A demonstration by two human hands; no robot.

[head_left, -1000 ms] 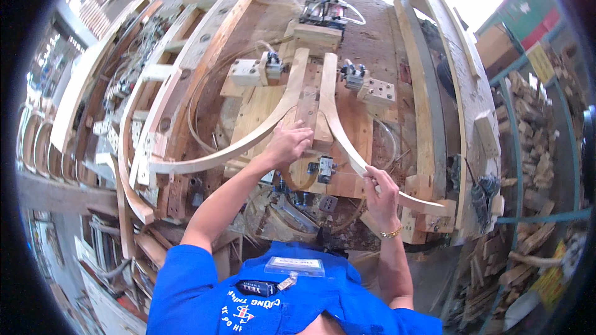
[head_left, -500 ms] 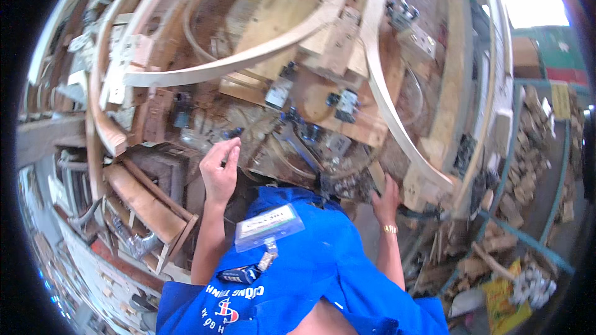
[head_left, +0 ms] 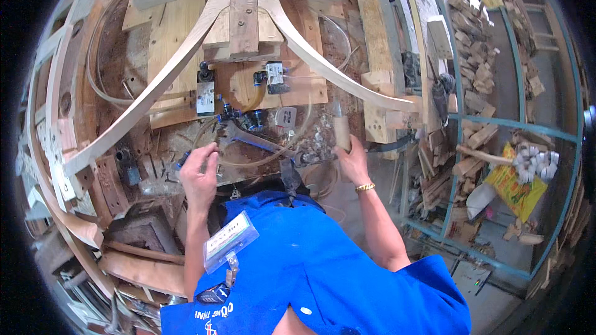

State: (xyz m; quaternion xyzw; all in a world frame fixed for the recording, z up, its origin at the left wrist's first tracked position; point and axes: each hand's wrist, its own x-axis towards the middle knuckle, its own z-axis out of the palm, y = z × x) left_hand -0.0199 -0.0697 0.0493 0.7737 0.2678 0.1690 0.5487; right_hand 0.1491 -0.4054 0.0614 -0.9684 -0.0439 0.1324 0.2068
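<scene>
My right hand (head_left: pixel 352 160) is closed round a tan, cylindrical tool (head_left: pixel 342 133) with a narrow greyish tip that points away from me. Its exact kind cannot be made out. To the left, my left hand (head_left: pixel 200 170) is raised over the near edge of the bench, fingers curled toward the thumb; whatever may be between them is hidden. Farther off, a left curved wooden piece (head_left: pixel 158 87) and a right curved wooden piece (head_left: pixel 329 69) spread apart toward me, on either side of a stacked wooden block (head_left: pixel 244 28).
Between my hands and the block are a left valve (head_left: pixel 205 96), a right valve (head_left: pixel 275 77), blue fittings (head_left: pixel 251 120) and looping clear tubes. An open-ended wrench (head_left: pixel 254 141) lies near me. At the right, a teal metal frame (head_left: pixel 524 127) surrounds wood offcuts (head_left: pixel 478 56).
My view has shifted, and the bench sits farther left in it. My right hand has come up from the bench's near edge with the tan tool; my left hand stays raised.
</scene>
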